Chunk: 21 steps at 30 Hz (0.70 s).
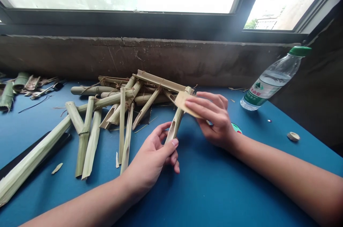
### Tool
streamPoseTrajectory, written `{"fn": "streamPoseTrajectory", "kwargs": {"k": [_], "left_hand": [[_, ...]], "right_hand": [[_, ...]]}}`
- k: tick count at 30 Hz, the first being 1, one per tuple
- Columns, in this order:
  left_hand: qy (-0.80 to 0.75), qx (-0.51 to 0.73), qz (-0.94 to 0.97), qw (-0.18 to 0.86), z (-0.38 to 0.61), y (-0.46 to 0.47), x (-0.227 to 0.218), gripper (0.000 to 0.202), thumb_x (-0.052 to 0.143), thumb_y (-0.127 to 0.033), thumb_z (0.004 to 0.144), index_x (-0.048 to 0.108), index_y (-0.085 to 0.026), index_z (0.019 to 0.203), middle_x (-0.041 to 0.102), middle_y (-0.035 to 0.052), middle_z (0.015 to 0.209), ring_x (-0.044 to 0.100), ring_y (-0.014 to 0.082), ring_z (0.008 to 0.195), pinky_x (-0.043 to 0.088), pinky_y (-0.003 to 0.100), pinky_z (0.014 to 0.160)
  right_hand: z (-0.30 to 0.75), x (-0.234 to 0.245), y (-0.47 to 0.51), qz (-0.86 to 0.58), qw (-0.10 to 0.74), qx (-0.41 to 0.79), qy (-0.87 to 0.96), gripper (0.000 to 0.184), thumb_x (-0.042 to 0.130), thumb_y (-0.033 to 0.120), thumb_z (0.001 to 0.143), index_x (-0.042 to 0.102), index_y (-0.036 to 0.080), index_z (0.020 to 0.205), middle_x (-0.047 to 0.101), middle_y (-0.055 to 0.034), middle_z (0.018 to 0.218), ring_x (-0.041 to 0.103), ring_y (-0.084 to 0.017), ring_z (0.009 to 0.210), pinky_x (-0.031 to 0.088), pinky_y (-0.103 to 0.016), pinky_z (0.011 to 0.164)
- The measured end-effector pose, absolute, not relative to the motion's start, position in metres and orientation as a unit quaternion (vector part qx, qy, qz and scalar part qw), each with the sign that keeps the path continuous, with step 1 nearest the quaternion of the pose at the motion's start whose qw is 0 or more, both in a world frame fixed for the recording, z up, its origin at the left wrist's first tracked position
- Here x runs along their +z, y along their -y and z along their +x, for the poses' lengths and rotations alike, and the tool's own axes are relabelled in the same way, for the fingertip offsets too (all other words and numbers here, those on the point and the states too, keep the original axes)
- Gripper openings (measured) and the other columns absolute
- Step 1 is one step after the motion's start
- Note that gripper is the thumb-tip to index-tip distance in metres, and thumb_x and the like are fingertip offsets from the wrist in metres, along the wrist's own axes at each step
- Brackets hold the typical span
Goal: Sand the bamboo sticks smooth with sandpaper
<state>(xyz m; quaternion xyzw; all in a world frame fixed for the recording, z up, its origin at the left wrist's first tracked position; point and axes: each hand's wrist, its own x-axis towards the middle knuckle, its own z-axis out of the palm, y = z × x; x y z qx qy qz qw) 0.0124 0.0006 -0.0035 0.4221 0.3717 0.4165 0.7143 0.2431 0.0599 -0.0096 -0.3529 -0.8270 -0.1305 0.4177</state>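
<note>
My left hand (158,152) grips the lower end of a bamboo piece (177,121), thumb on top. The piece slants up and away and has an oval hole cut in its side. My right hand (214,116) presses a tan, slightly blurred piece of sandpaper (184,102) against the bamboo's upper end, the fingers lying over the sheet. To the left of my hands, a frame of bamboo sticks (107,102) tied with cord lies on the blue table (203,195). Under my right wrist a small green and red object (237,128) is mostly hidden.
A tilted-looking water bottle (264,82) with a green cap stands at the back right. A small bamboo offcut (293,136) lies near the right edge. Bamboo scraps (20,84) are heaped at the far left. A low wall (160,55) and a window run along the back.
</note>
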Motion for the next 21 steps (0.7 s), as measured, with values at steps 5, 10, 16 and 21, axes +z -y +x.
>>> {"fn": "streamPoseTrajectory", "kwargs": {"k": [5, 10, 16, 21], "left_hand": [[-0.354, 0.407, 0.45, 0.712, 0.0129, -0.0011, -0.0067, 0.037, 0.069, -0.029, 0.1, 0.054, -0.019, 0.133, 0.052, -0.003, 0.092, 0.053, 0.0072, 0.059, 0.059, 0.029, 0.055], [-0.368, 0.425, 0.448, 0.695, 0.0129, 0.0017, -0.0079, 0.039, 0.074, -0.027, 0.095, 0.053, -0.022, 0.129, 0.056, -0.0013, 0.105, 0.053, 0.0054, 0.056, 0.058, 0.029, 0.05], [-0.36, 0.419, 0.467, 0.691, 0.0116, 0.0032, -0.0072, 0.022, 0.066, -0.023, 0.099, 0.049, -0.024, 0.113, 0.057, -0.0045, 0.099, 0.045, 0.0034, 0.052, 0.045, 0.021, 0.044], [-0.371, 0.416, 0.466, 0.687, 0.012, 0.0039, -0.0048, 0.029, 0.068, -0.024, 0.098, 0.048, -0.025, 0.119, 0.055, -0.0047, 0.098, 0.042, 0.002, 0.051, 0.039, 0.019, 0.045]], "right_hand": [[0.2398, -0.0099, -0.0576, -0.295, 0.325, -0.157, 0.885, 0.05, 0.062, 0.017, 0.097, 0.064, 0.033, 0.144, 0.069, 0.0032, 0.147, 0.057, -0.03, 0.142, 0.027, -0.055, 0.12], [0.2387, -0.0096, -0.0575, -0.336, 0.345, -0.172, 0.859, 0.048, 0.06, 0.013, 0.097, 0.066, 0.029, 0.142, 0.069, 0.0012, 0.147, 0.055, -0.031, 0.143, 0.03, -0.055, 0.117], [0.237, -0.0065, -0.0494, -0.275, 0.294, -0.214, 0.89, 0.054, 0.061, 0.016, 0.097, 0.059, 0.028, 0.15, 0.064, 0.003, 0.152, 0.05, -0.031, 0.149, 0.024, -0.055, 0.122], [0.239, -0.0085, -0.0524, -0.359, 0.336, -0.219, 0.843, 0.058, 0.059, 0.014, 0.099, 0.057, 0.037, 0.153, 0.065, 0.0038, 0.151, 0.051, -0.033, 0.148, 0.023, -0.057, 0.121]]}}
